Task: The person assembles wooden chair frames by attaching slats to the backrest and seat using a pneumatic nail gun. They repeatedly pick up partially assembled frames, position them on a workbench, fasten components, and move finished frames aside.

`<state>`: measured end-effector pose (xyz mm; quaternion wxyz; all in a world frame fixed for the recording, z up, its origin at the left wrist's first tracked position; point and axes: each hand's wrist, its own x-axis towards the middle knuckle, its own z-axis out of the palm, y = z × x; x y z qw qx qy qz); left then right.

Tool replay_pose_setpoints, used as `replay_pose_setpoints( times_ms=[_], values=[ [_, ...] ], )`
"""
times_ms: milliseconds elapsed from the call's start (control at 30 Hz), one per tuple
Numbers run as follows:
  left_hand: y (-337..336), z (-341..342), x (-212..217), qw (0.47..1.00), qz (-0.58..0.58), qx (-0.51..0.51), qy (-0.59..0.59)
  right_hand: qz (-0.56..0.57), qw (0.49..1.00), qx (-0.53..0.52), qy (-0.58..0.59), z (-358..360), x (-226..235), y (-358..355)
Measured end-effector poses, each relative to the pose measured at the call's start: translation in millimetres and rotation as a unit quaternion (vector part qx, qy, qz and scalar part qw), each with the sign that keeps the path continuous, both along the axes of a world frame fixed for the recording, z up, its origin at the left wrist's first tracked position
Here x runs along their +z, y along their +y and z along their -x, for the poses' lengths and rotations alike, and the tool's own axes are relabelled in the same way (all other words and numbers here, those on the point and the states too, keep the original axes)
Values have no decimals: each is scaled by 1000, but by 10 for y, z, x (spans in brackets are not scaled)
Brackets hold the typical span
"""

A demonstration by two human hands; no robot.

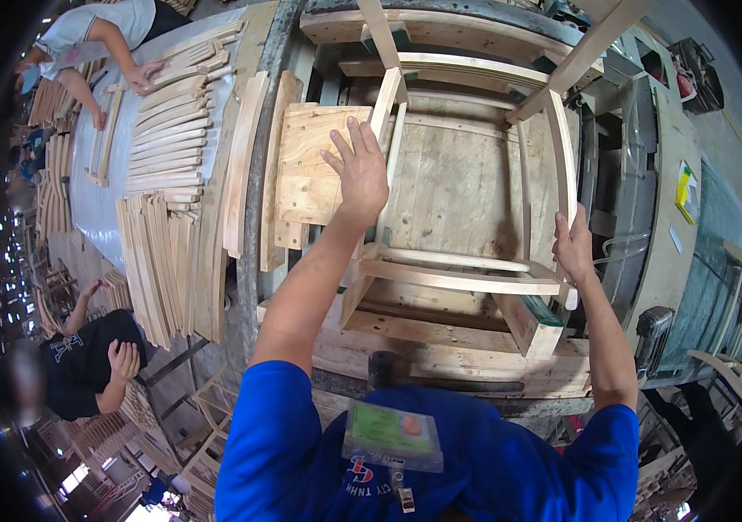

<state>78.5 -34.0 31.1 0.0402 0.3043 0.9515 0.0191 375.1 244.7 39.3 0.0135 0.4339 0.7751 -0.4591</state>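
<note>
A pale wooden chair frame (462, 277) lies in a wooden jig on the bench, its legs and rails forming a rough rectangle. Spread flat, my left hand (360, 174) rests at the frame's left rail, beside a plywood block (305, 161) with holes in it. My right hand (574, 250) is closed around the frame's right side piece near its front corner; part of its grip is hidden behind the wood. Under the frame is a worn plywood panel (449, 187). A green-edged wooden stop (534, 326) sits below the front rail.
Stacked wooden slats (157, 270) and curved pieces (171, 139) lie on the left table. There a person in grey (118, 30) handles a small wooden frame (105, 135). Another person in black (92, 365) stands lower left. A dark metal bar (458, 387) lies along the near bench edge.
</note>
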Motion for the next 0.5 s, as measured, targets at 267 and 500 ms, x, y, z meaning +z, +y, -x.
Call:
replay_pose_setpoints(
  times_ms=[267,500],
  values=[
    [-114,38,-19,999,32,13,16,44,999,14,-1,-24,-49,-189],
    [-157,-55,57,999,23,31,-8,141,988,-22,60,-115,-136,-208]
  ],
)
